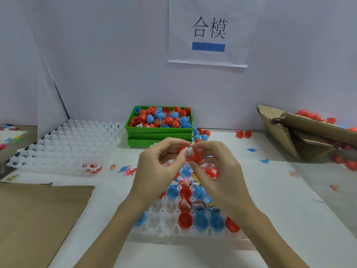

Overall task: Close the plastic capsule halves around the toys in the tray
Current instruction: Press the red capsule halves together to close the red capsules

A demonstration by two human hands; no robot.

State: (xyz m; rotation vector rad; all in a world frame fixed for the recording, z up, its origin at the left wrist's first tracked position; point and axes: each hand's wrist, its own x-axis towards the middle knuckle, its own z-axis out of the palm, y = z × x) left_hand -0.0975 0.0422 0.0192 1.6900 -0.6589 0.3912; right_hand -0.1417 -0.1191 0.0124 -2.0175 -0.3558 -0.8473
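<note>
Both hands meet above the white tray (164,227), pinching one red capsule (194,156) between them. The left hand (154,167) curls its fingertips on the clear-wrapped toy (187,151) at the capsule's mouth; the right hand (216,163) cups the red shell from the other side.

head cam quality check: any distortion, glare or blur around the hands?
Head view: wide-angle bowing at the edges, the cardboard box leans; lighting soft and even, faint shadows; no hard glare on the white tray; left hand and right hand fairly sharp, the red capsule they pinch slightly soft.
</note>
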